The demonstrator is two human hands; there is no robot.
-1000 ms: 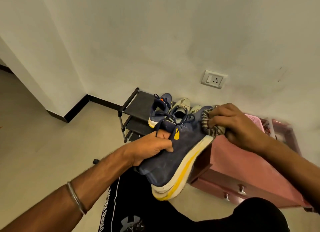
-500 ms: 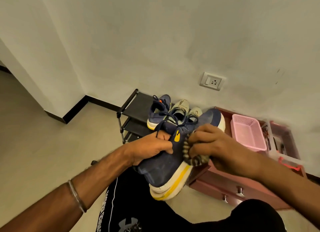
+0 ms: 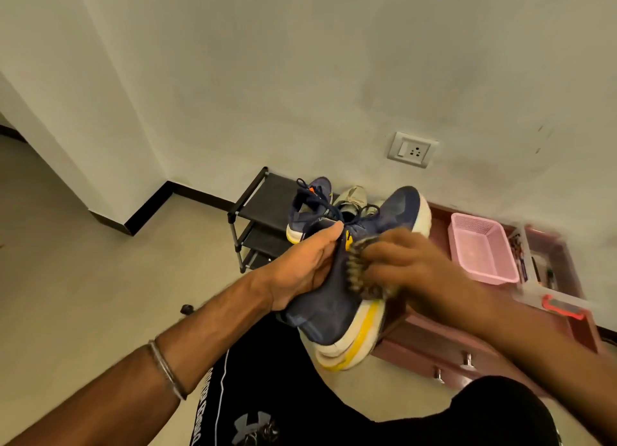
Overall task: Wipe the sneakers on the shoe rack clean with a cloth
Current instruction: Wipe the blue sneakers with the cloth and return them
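Note:
My left hand [image 3: 302, 267] grips a navy sneaker [image 3: 334, 315] with a white and yellow sole at its collar and holds it up, its side facing me. My right hand [image 3: 410, 265], blurred by motion, holds a bunched striped cloth [image 3: 359, 275] pressed against the sneaker's side, near the middle. Behind, on the black shoe rack [image 3: 263, 198], stand a second navy sneaker [image 3: 310, 208] and a pale beige sneaker [image 3: 354, 195], partly hidden by the held one.
A low maroon cabinet [image 3: 444, 342] with knobs stands to the right, carrying a pink basket [image 3: 480, 245] and a clear box of small items [image 3: 547, 278]. A wall socket [image 3: 413, 149] sits above. My knees in black shorts [image 3: 267, 395] fill the bottom.
My right hand has drawn the cloth from the sneaker's toe down along its side toward the middle. The left hand keeps its grip, nearly still.

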